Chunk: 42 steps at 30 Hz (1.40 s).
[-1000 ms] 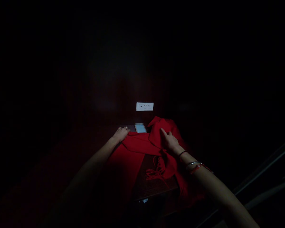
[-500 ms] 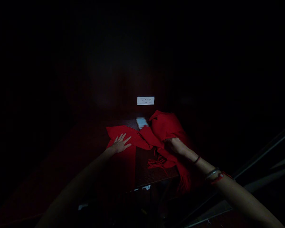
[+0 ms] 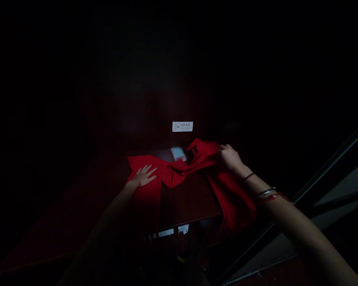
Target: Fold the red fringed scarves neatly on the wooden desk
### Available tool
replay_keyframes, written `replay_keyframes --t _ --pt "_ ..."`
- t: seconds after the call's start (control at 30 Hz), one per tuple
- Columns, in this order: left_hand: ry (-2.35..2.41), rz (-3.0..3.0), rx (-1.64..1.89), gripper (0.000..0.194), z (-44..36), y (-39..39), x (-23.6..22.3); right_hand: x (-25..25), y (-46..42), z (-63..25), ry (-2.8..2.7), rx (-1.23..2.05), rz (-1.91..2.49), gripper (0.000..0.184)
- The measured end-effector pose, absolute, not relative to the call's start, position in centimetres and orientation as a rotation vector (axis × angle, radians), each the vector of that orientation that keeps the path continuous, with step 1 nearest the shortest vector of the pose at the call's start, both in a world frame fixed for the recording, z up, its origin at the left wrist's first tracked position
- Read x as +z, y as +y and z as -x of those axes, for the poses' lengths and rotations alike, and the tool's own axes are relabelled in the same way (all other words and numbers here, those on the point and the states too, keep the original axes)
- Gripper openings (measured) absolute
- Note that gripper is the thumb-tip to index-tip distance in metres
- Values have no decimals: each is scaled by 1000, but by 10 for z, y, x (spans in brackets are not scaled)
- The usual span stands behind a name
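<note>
A red fringed scarf (image 3: pixel 173 174) lies partly on a dark wooden table (image 3: pixel 187 200). My left hand (image 3: pixel 143 176) rests flat on its left part, fingers spread. My right hand (image 3: pixel 230 156) is closed on the scarf farther right and holds that part raised off the tabletop. Between the hands the cloth runs twisted and bunched. Its fringed end hangs over the table's right edge, below my right hand. On the left, another length of the scarf runs toward the front edge into shadow.
A white wall socket (image 3: pixel 182 126) sits behind the table. A pale, pixelated flat item (image 3: pixel 178 153) lies at the back of the tabletop, partly under the scarf. Whitish pieces (image 3: pixel 183 229) show below the front edge. The surroundings are very dark.
My right hand has moved up and slightly right, lifting and drawing the scarf out of its heap. The fringe on the tabletop has gone from there. My left hand has shifted slightly left.
</note>
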<state>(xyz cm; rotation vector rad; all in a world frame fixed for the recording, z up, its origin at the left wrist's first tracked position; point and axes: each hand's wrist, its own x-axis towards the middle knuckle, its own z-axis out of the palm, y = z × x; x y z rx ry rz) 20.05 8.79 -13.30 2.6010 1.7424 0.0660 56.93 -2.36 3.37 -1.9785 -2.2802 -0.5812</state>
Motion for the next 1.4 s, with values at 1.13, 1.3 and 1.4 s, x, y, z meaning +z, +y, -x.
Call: replay_keyframes --t 1.13,1.3,1.4 --pt "2213 -2390 663 43 -145 78 -85 -38 35 -441 -2460 -122 1786 33" --pt "2542 -1799 432 62 -133 68 -104 -73 63 -369 -2457 222 1741 50" --pt "2503 -1902 407 56 -141 56 -127 -76 79 -354 -2495 319 1823 34"
